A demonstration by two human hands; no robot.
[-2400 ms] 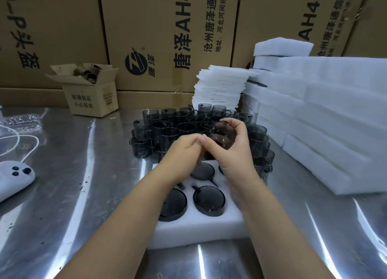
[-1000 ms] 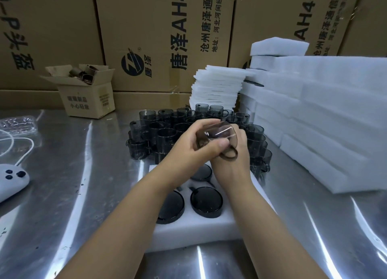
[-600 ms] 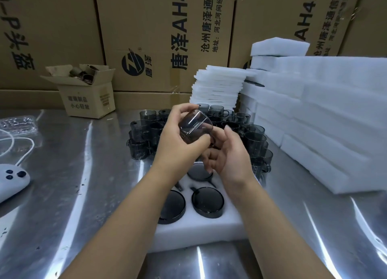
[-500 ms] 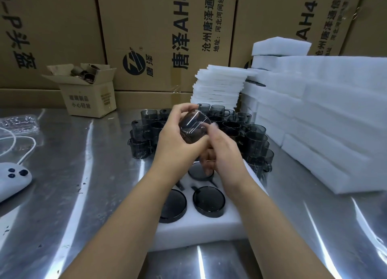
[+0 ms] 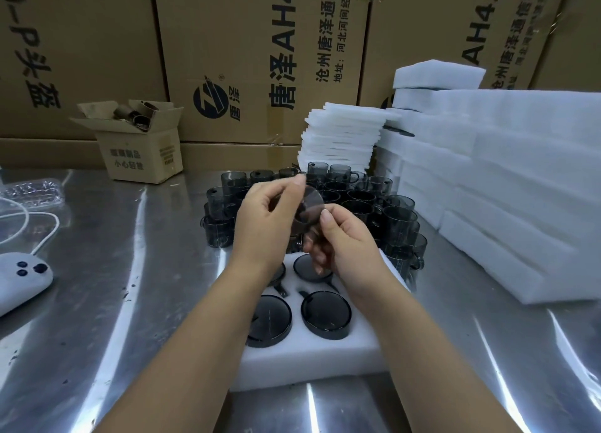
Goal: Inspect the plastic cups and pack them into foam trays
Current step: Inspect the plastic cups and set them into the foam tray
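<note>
I hold one smoky transparent plastic cup [image 5: 309, 205] up over the table, its round base turned toward me. My left hand [image 5: 263, 224] grips its side, fingers curled round it. My right hand [image 5: 341, 244] pinches it from below, thumb on the base edge. Beneath my hands lies a white foam tray [image 5: 312, 358] with several dark cups [image 5: 326, 314] set upside down in its holes. Behind it stands a cluster of loose grey cups with handles [image 5: 361, 205].
White foam trays are stacked at the right [image 5: 507, 185] and thin foam sheets at the back [image 5: 341, 133]. A small open carton [image 5: 136, 146] stands at back left. A white device with a cable [image 5: 22, 276] lies at far left. Big cardboard boxes [image 5: 260, 52] line the back.
The cup has been turned in my hands: it went from the right hand up into the left, and now its base faces me, with the right thumb back on it.
</note>
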